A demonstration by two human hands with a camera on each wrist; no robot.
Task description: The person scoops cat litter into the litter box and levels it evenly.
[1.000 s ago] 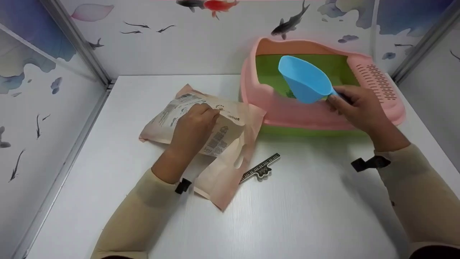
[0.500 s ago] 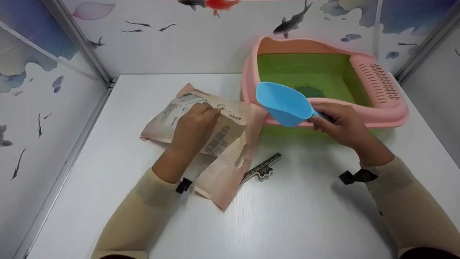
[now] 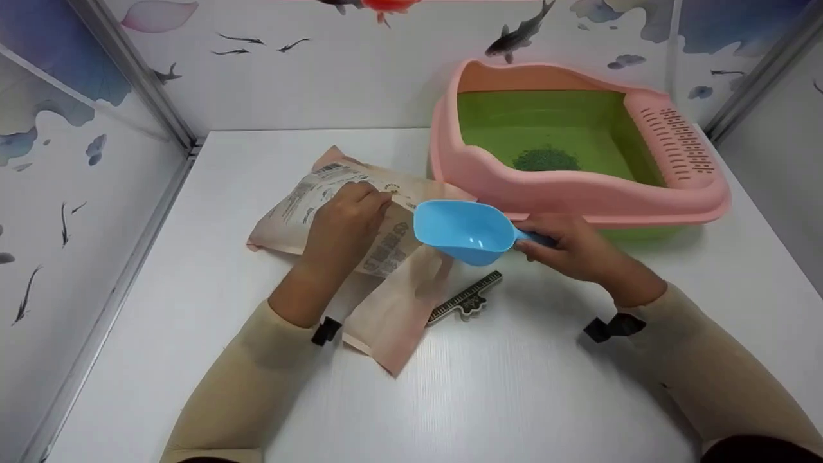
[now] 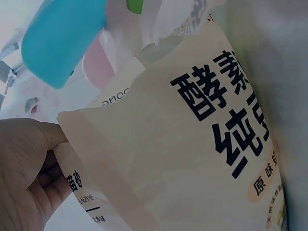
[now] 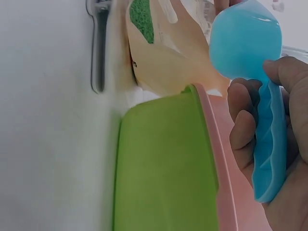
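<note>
A pale pink cat litter bag [image 3: 283,215] lies open on the table, its torn mouth toward the right. At the mouth's edge my left hand [image 3: 344,225] pinches the paper; the left wrist view shows the thumb on the bag [image 4: 144,154]. My right hand [image 3: 575,247] grips the handle of a blue scoop [image 3: 463,231], with fingers curled round it in the right wrist view. The scoop's bowl hangs just right of the bag's mouth, and no litter shows in it. Green granules [image 5: 142,21] appear in an opening or window of the bag in the right wrist view.
A litter box with a pink rim [image 3: 578,196] and green base stands at the back right. A small heap of green litter [image 3: 546,159] lies inside it. A black-and-white clip with a ruler-like edge [image 3: 466,299] lies beside the bag.
My right hand has brought the scoop from over the litter box leftward and toward me, to the bag's mouth. My left hand has stayed on the bag's edge.
</note>
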